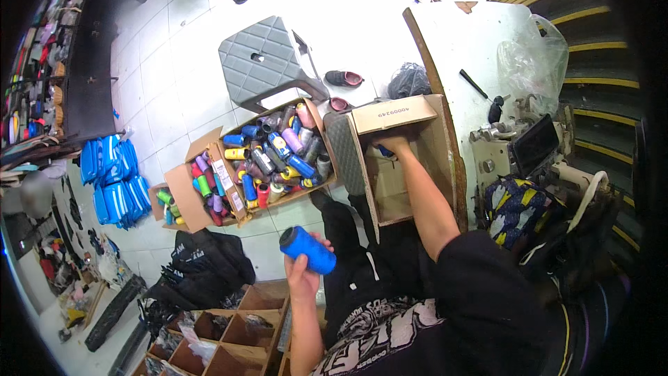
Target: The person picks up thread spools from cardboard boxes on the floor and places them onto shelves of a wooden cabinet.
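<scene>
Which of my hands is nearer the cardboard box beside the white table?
Right. Your right hand is inside the cardboard box; your left hand is outside it, to its left, holding a blue thread spool.

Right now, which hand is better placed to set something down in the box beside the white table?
Probably the right hand: it reaches into that box, with something blue at its fingertips. The left hand is outside, holding a blue spool.
</scene>
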Demonstrator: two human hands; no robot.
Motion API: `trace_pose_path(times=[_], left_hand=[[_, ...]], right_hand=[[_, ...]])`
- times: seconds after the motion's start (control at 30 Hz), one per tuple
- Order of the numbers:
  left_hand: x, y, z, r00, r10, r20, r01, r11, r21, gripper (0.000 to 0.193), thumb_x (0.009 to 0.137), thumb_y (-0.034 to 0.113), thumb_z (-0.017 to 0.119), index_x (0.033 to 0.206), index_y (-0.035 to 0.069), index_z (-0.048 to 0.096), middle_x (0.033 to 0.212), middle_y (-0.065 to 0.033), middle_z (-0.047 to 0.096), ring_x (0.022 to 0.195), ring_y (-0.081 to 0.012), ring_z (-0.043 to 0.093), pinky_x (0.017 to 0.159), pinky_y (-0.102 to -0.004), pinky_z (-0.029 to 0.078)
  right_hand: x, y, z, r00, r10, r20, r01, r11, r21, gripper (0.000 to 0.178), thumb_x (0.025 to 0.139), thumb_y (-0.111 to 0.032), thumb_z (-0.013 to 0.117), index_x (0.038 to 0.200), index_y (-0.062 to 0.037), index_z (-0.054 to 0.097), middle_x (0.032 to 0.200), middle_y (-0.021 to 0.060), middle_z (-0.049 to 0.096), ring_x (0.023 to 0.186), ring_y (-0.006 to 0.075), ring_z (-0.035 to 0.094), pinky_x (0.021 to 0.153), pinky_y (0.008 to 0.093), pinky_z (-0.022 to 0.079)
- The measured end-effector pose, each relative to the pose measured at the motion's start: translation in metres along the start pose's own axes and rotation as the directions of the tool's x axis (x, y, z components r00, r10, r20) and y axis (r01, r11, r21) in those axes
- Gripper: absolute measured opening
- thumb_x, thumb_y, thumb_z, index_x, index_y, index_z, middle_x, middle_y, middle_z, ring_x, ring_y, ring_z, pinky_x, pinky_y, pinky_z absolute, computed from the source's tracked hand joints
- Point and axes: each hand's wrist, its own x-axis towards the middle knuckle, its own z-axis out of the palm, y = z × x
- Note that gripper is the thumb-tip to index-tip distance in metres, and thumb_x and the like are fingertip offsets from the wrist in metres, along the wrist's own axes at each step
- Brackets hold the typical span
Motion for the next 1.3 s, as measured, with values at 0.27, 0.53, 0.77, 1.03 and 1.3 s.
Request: trace_pose_path(times=[0.27,0.53,0.77,1.03,1.3], left_hand=[[0.028,0.015,0.023,0.987,0.057,0.153,-0.047,0.996,-0.072,0.068,0.087,0.051,0.053,0.132,0.004,0.036,0.122,-0.0153,0.049,0.107,-0.0286,0.055,0.088,-0.0435,0.048],[0.023,0.016,0.043,0.968,0.075,0.237,-0.059,0.995,-0.075,0.109,0.064,0.076,0.059,0.143,0.009,0.023,0.138,-0.0147,0.038,0.126,-0.0305,0.04,0.105,-0.0458,0.035],[0.015,0.027,0.042,0.877,0.127,0.463,0.032,0.947,-0.321,0.117,0.059,0.079,0.059,0.143,0.007,0.022,0.139,-0.0189,0.038,0.126,-0.0347,0.04,0.105,-0.0476,0.034],[0.02,0.02,0.04,0.762,0.22,0.609,0.286,0.73,-0.621,0.12,0.059,0.075,0.065,0.145,0.009,0.014,0.138,-0.0259,0.034,0.125,-0.0413,0.039,0.103,-0.0564,0.032],[0.012,0.031,0.033,0.753,0.33,0.569,0.256,0.65,-0.716,0.12,0.055,0.074,0.068,0.146,0.018,0.014,0.136,-0.0217,0.038,0.122,-0.0417,0.042,0.098,-0.065,0.031]], right_hand=[[-0.247,-0.108,-0.203,0.898,-0.106,0.426,-0.358,0.385,0.85,0.101,0.057,-0.015,0.078,0.136,0.004,0.019,0.105,0.0157,0.053,0.086,0.0222,0.059,0.072,0.0338,0.05],[-0.36,-0.253,-0.194,0.931,-0.277,-0.239,0.326,0.925,0.197,0.119,0.058,-0.044,0.08,0.143,-0.0005,0.01,0.125,0.0266,0.033,0.112,0.0423,0.039,0.092,0.052,0.036],[-0.4,-0.268,-0.195,0.864,-0.471,-0.177,0.482,0.876,0.018,0.113,0.068,-0.055,0.071,0.144,-0.0006,0.009,0.134,0.0232,0.029,0.115,0.0413,0.034,0.09,0.054,0.035],[-0.376,-0.231,-0.218,0.835,-0.368,-0.409,0.53,0.74,0.414,0.027,0.085,-0.021,0.062,0.103,-0.0011,0.061,0.093,0.0131,0.066,0.081,0.0244,0.064,0.075,0.0343,0.05],[-0.113,-0.056,-0.129,0.99,-0.031,0.136,0.058,0.978,-0.202,0.044,0.069,-0.028,0.07,0.098,0.0045,0.064,0.098,0.0248,0.063,0.095,0.0373,0.061,0.083,0.0425,0.049]])
